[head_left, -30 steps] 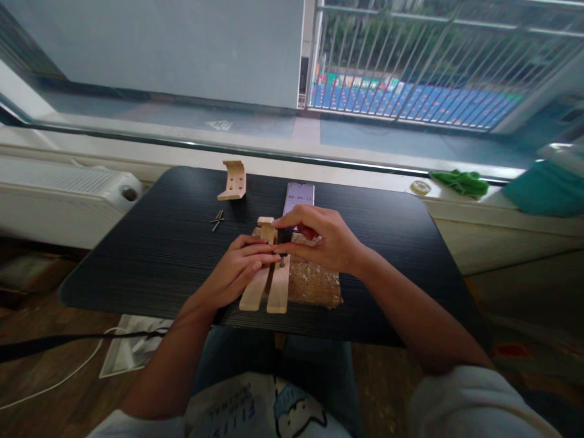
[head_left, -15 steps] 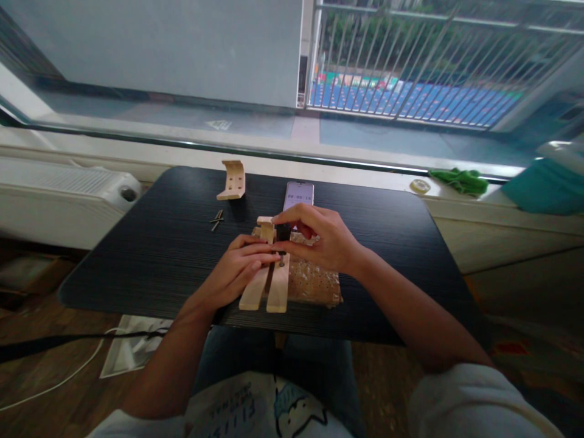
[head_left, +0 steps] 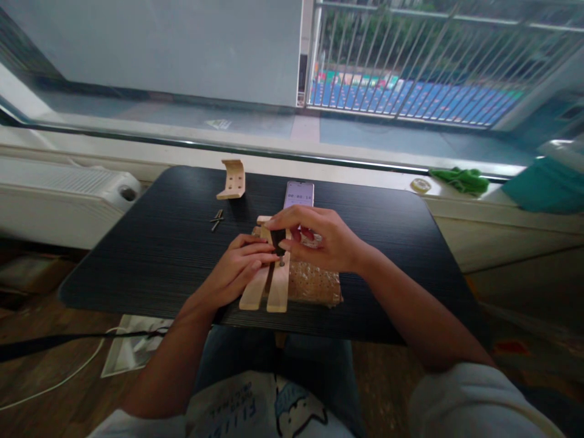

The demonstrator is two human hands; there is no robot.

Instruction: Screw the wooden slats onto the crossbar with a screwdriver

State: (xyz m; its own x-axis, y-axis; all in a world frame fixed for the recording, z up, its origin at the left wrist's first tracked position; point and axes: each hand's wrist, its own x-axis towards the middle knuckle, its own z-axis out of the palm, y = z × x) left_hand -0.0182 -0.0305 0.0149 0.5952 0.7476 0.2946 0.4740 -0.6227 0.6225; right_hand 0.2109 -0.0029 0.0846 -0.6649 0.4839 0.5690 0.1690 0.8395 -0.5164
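My right hand point(head_left: 326, 237) grips a short screwdriver with a black handle point(head_left: 278, 237) from above. Its tip stands on a screw point(head_left: 281, 262) in the right-hand slat of a pale wooden piece point(head_left: 276, 298). The handle leans a little to the left. My left hand point(head_left: 239, 267) lies across the wooden piece with its fingers stretched out, the fingertips close beside the screwdriver. Under the wood sits a brown block wrapped in clear plastic point(head_left: 314, 283), partly covered by the slats and my right hand.
On the dark table point(head_left: 150, 261) are a curved wooden piece with holes point(head_left: 235, 182), several loose screws point(head_left: 218, 219) and a phone point(head_left: 299, 193) partly behind my right hand. A roll of tape point(head_left: 420, 185) and a green cloth point(head_left: 460, 179) lie on the windowsill.
The screwdriver's handle has tilted to the left, and the fingers of my right hand have shifted left with it. My left hand and the wooden piece stay in place.
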